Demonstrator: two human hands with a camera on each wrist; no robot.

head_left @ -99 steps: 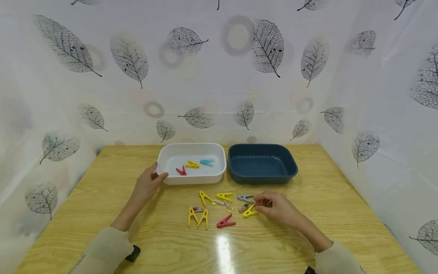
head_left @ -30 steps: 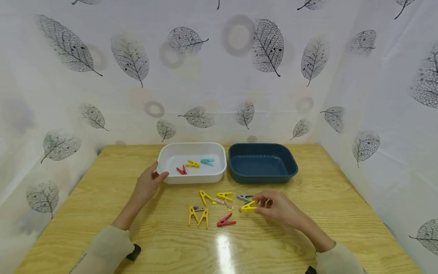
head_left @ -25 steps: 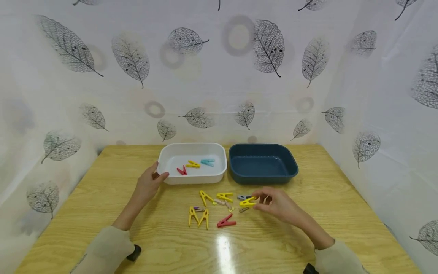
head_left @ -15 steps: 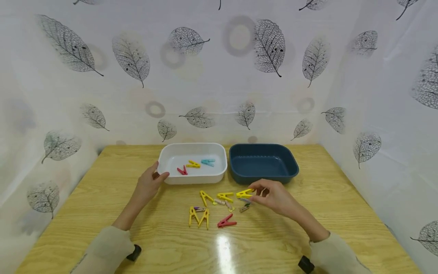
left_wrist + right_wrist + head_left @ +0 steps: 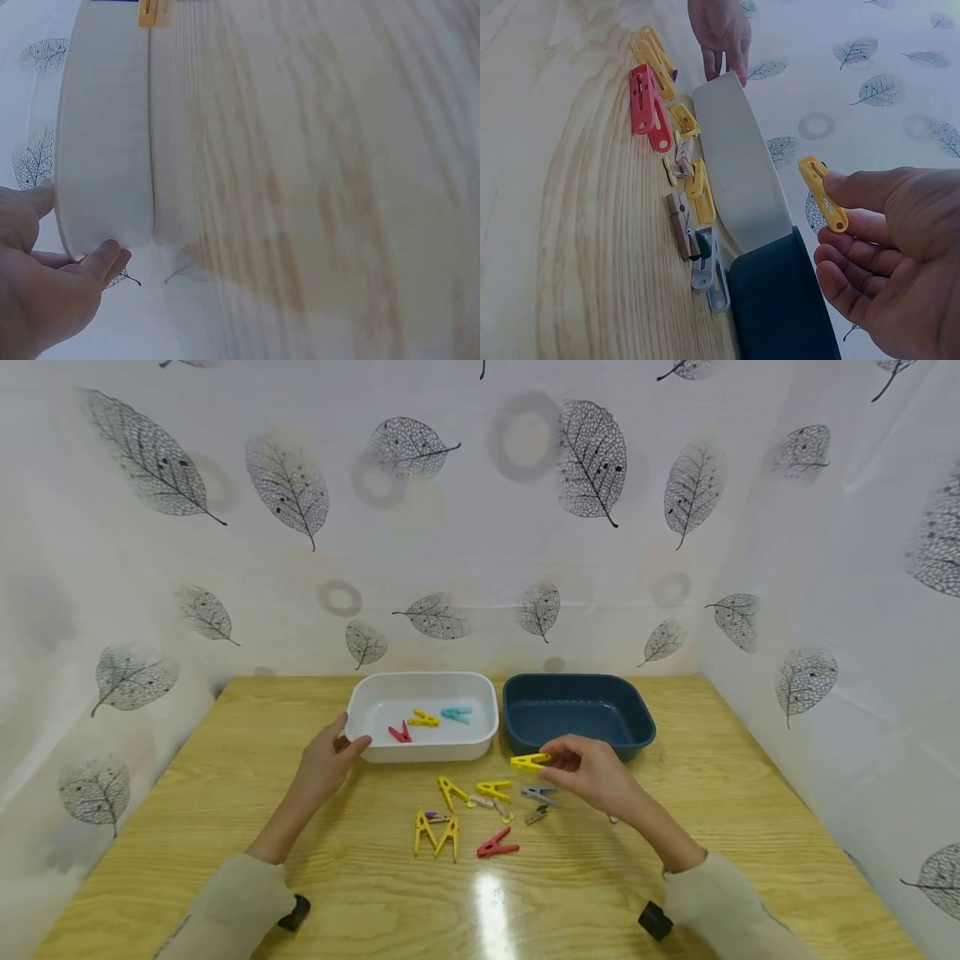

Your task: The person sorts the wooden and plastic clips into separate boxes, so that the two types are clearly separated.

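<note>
In the head view, my right hand [image 5: 592, 772] pinches a yellow clothespin [image 5: 529, 762] between thumb and fingers. It hangs above the table at the near left corner of the dark blue tray [image 5: 581, 750]. The right wrist view shows the same yellow clothespin [image 5: 823, 193] held by its end. My left hand [image 5: 326, 760] holds the left near corner of the white tray [image 5: 427, 752], thumb on its front wall. Inside that tray lie a red clothespin [image 5: 400, 732], a yellow clothespin [image 5: 424, 718] and a light blue clothespin [image 5: 456, 715].
Before the trays, several clothespins lie on the wooden table [image 5: 360, 893]: yellow ones, a red clothespin [image 5: 497, 843], a grey clothespin [image 5: 538, 794] and small wooden clothespins, one wooden clothespin [image 5: 536, 815] with green on it. A leaf-patterned curtain [image 5: 465, 552] stands behind.
My right hand has lifted the yellow clothespin off the table pile and carried it up and away towards the trays, uncovering the grey and wooden clothespins. My left hand stays on the white tray.
</note>
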